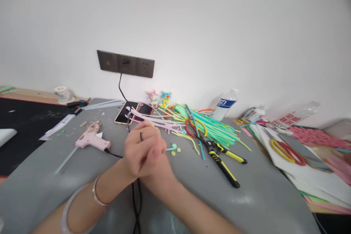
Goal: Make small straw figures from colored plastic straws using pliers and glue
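Note:
My left hand [141, 146], with a dark ring on one finger, is closed and pressed against my right hand [157, 161] above the middle of the grey table. The right hand is closed too, partly covered by the left. Whatever lies between the fingers is hidden. A green strip with a curled end [172, 147] shows just right of the hands; whether it is held or lies on the table I cannot tell. Beside it are small yellow-green discs [173, 153]. Left of the hands lies a pink glue gun [93, 139], its black cord running beneath my wrists.
Black-and-yellow pliers [219, 157] and a bundle of green pipe cleaners [219, 129] lie to the right. Behind are a phone [122, 115], two small figures [165, 98] and a bottle [223, 106]. Scissors [287, 151] rest on papers at far right.

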A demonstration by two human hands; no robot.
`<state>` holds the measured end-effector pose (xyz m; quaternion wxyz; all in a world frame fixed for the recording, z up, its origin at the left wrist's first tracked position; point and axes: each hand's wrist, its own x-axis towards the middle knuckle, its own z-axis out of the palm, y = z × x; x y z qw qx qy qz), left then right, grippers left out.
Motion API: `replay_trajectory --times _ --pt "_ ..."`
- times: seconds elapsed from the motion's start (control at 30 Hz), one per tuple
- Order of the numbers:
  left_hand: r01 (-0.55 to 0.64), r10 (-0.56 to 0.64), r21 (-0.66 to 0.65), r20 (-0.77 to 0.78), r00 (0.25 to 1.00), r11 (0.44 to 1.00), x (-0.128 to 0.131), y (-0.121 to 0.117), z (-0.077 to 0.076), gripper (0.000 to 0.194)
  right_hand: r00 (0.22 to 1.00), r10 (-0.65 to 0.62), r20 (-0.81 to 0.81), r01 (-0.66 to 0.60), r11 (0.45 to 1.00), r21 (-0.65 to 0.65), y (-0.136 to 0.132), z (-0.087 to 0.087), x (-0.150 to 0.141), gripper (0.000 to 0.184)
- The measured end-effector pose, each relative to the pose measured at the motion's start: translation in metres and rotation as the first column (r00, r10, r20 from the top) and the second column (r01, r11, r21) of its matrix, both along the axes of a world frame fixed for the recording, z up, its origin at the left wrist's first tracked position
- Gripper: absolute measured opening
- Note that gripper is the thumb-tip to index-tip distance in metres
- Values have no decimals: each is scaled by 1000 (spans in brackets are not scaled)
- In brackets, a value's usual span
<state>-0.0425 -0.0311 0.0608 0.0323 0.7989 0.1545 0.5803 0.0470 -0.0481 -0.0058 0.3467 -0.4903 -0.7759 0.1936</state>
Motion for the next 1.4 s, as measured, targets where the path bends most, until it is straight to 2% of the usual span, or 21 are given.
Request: replay_trajectory --times 0.03,0.07,0.13,0.2,0.23,0.3,0.33,0.37,0.47,0.57,0.67,0.77,0.9,1.0,1.1,1.23,1.4 --pt "11 -12 -53 -27 1000 999 6 5 -4 44 998 -66 9 66 998 -2 -6 0 25 12" --pt "-39 29 -127 -81 996 991 12 9 -10 40 990 -140 -1 140 990 -29 -10 -1 51 11" --pt "-122 54 -231 -281 958 965 25 15 -25 37 961 -276 -21 271 954 -125 -11 -4 99 11" --pt "-128 18 -210 -458 889 969 35 17 -44 36 940 -341 -27 325 914 -242 -7 -6 134 13" --pt "-60 -38 -165 -532 846 984 39 17 -54 35 942 -334 -34 309 902 -300 -4 -6 146 13" --pt "149 -173 -93 -660 731 984 44 13 -72 33 956 -291 -32 258 891 -373 3 -5 156 11" --pt "213 -216 -94 -704 677 972 46 11 -79 35 963 -269 -18 241 887 -394 6 -3 157 10" --pt "238 -240 -108 -732 638 965 47 8 -85 35 968 -252 4 232 882 -409 9 -2 155 8" --pt "247 -279 -159 -753 596 956 47 1 -96 33 971 -231 65 235 859 -455 15 0 146 2" --pt "256 -323 -210 -757 568 944 46 -1 -99 32 974 -207 88 224 850 -477 17 -6 144 4" --pt "264 -362 -254 -747 557 930 46 1 -98 33 982 -174 71 187 863 -469 18 -11 149 6" --pt "264 -396 -296 -735 550 918 46 4 -97 35 985 -170 -36 129 855 -501 21 -10 156 6" --pt "243 -429 -354 -728 535 903 46 6 -94 36 959 -220 -181 68 795 -603 32 -2 158 15" --pt "221 -458 -406 -711 533 887 45 7 -93 37 957 -172 -233 2 808 -589 42 1 156 20" --pt "210 -482 -445 -688 543 871 45 7 -93 38 961 -107 -256 -71 797 -599 49 2 155 23" --pt "221 -499 -460 -666 554 860 44 7 -95 38 958 -107 -267 -96 757 -647 49 -3 159 24" --pt "222 -505 -468 -660 555 856 44 6 -93 38 969 -87 -232 -80 777 -624 44 -8 159 24"
